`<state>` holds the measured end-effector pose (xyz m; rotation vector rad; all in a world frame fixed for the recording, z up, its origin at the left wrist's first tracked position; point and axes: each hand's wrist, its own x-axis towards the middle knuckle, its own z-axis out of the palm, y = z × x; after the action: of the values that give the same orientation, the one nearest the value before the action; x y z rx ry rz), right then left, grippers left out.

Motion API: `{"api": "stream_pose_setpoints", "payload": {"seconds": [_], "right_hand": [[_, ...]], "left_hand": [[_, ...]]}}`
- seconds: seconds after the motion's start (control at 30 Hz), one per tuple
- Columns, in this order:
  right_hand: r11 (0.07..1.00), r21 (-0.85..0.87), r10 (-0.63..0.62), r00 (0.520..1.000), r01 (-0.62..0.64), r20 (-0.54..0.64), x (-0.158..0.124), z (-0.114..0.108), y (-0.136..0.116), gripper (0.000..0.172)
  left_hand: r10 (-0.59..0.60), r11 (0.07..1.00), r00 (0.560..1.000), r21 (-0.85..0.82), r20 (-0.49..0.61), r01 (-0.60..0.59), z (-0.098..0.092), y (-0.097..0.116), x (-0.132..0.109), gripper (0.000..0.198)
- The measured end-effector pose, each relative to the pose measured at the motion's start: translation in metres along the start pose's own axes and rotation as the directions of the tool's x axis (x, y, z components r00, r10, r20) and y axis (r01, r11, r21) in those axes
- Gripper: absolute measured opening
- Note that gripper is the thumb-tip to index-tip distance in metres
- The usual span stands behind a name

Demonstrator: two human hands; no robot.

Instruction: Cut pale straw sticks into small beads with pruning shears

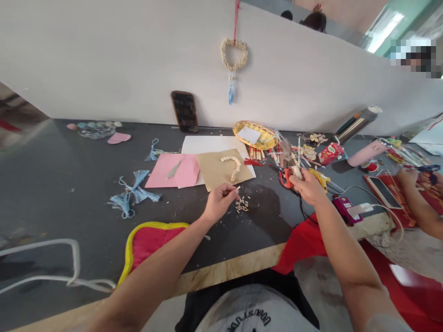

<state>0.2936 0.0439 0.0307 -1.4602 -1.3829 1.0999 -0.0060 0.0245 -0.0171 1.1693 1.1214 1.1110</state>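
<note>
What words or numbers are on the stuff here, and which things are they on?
None that I can read for sure.
Shirt: dark curved letters, upside down and too blurred to read.
Purple pack: pale marks, maybe "B" or "8", too blurred to be sure.
Red box: white marks, too small to read.
Pink bottle: a tiny mark, too small to read.

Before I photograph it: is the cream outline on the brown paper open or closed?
Open: the cream outline makes a hook, its two ends apart.
</note>
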Motion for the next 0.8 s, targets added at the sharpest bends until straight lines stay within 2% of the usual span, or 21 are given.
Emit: {"api": "stream_pose_setpoints", "payload": {"seconds": [0.03,0.1,0.17,0.23,0.3,0.37,0.47,0.53,0.6,0.8], "right_hand": [[0.992,0.121,0.010,0.998,-0.017,0.058,-0.003,0.005,-0.003,0.037],[0.967,0.256,-0.024,0.988,-0.016,0.153,-0.008,0.018,-0.008,0.036],[0.970,0.241,-0.081,0.978,0.033,0.194,-0.010,0.034,-0.010,0.034],[0.987,0.054,-0.162,0.968,0.154,0.189,-0.011,0.050,-0.010,0.035],[0.924,-0.219,-0.277,0.944,0.312,0.179,-0.010,0.065,-0.008,0.038],[0.773,-0.461,-0.385,0.900,0.436,0.205,-0.010,0.077,-0.004,0.041],[0.527,-0.687,-0.410,0.858,0.500,0.310,-0.012,0.090,0.002,0.043],[0.423,-0.748,-0.390,0.848,0.512,0.360,-0.015,0.094,0.005,0.044],[0.370,-0.770,-0.380,0.841,0.521,0.386,-0.018,0.096,0.006,0.045],[0.329,-0.775,-0.375,0.828,0.539,0.417,-0.022,0.094,0.004,0.046]], "left_hand": [[-0.025,0.998,1.000,-0.062,-0.011,0.025,-0.001,0.001,0.001,0.023],[-0.072,0.979,0.997,-0.192,-0.027,0.066,-0.003,0.004,0.003,0.026],[-0.101,0.950,0.994,-0.299,-0.041,0.084,-0.005,0.009,0.004,0.029],[-0.112,0.927,0.992,-0.367,-0.059,0.083,-0.007,0.014,0.004,0.031],[-0.112,0.914,0.991,-0.399,-0.076,0.072,-0.009,0.019,0.003,0.032],[-0.102,0.911,0.990,-0.409,-0.093,0.056,-0.010,0.023,0.002,0.033],[-0.090,0.912,0.990,-0.408,-0.112,0.037,-0.010,0.025,0.001,0.033],[-0.087,0.914,0.989,-0.404,-0.118,0.032,-0.010,0.026,0.001,0.033],[-0.087,0.917,0.989,-0.398,-0.121,0.032,-0.010,0.025,0.001,0.033],[-0.083,0.933,0.989,-0.358,-0.125,0.034,-0.010,0.024,0.002,0.033]]}}
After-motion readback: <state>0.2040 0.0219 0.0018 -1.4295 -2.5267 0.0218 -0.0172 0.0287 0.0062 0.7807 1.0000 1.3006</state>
